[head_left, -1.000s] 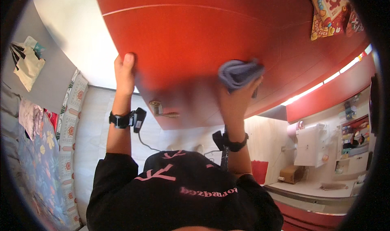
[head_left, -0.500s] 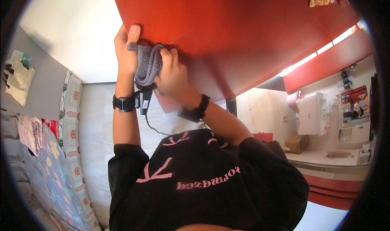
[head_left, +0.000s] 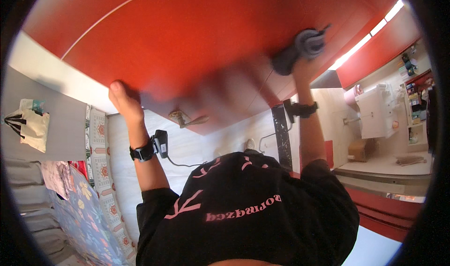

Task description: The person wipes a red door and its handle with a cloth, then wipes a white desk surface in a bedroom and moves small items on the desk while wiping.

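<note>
A wide red door with a glossy face fills the upper part of the view. At its left edge my left hand holds on, the thumb against the red face and the fingers hidden behind the edge. Far over to the right, my right hand is closed on a folded dark grey cloth at the door's face; motion blurs both. Between my hands, lower on the door, a metal lever handle sticks out.
A dark door frame post stands beside my right forearm. On the left are a grey wall with a hanging cream bag and a flowered bedspread. A white cabinet and a cardboard box stand at the right.
My right hand has carried the grey cloth from beside my left hand far to the right across the door. My left hand and the door edge have shifted left and lower; the lever handle now shows.
</note>
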A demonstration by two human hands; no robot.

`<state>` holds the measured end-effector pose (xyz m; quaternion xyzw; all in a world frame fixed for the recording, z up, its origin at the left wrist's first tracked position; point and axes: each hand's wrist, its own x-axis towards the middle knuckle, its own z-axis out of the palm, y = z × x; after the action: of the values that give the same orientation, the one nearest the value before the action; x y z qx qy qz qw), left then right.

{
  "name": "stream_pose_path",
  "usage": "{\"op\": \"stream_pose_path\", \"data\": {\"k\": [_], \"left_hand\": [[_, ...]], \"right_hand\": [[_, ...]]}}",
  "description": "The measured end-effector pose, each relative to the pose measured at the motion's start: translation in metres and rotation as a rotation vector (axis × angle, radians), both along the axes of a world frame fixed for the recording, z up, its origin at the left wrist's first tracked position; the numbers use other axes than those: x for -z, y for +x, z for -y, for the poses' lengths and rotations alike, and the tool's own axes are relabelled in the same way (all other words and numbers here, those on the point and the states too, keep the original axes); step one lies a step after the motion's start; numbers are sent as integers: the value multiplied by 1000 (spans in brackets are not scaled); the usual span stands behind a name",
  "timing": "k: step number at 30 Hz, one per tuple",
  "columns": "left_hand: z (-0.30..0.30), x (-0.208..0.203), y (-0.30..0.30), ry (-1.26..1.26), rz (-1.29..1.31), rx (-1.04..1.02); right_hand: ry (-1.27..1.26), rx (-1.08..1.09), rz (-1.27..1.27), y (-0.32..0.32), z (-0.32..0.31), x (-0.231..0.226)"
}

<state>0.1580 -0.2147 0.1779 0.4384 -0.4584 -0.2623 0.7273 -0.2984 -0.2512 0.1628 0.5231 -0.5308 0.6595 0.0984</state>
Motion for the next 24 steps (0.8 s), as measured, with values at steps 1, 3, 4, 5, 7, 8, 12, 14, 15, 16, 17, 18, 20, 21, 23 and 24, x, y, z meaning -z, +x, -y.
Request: {"op": "stream_pose_path", "data": {"k": [1,3,4,5,7,8,12,14,15,16,17,18,20,21,23,24], "left_hand": [[-3,-3,-4,-22,-12,3],[-9,-9,-13,-63,-37,8],[-9,-10,-15,-106,-61,-9],[-8,-2,-5,-80,-102,-11],[-14,-13,-13,-100,-95,-8],[-19,-17,-13,-97,-120,-11],[-27,-25,-15,-49,-110,-107],[-31,-34,-19,-50,-121,-198],[-25,-35,-25,-59,-168,-242],[-22,-33,-25,-38,-151,-222],[-19,-34,-19,-41,-145,-214],[-19,-34,-13,-50,-131,-229],[-16,-37,-24,-43,-108,-259],[-16,-41,-28,-46,-106,-296],[-9,-37,-23,-33,-89,-204],[-8,-32,-17,-9,-75,-119]], "right_hand": [[-36,102,3,-35,11,9],[31,94,155,-95,25,12],[38,61,236,-126,32,16],[35,70,266,-157,41,25],[33,88,328,-219,60,46],[0,6,432,-231,68,58],[45,-9,774,-258,83,113],[-41,-305,1076,-205,76,121],[48,-240,1073,-224,69,156],[54,-210,1091,-219,63,194],[36,-166,1012,-208,58,226],[56,-112,987,-167,55,234],[150,-57,971,-83,29,238],[197,-61,973,-44,18,240],[310,-115,989,19,-10,241],[375,-160,994,50,-24,242]]}}
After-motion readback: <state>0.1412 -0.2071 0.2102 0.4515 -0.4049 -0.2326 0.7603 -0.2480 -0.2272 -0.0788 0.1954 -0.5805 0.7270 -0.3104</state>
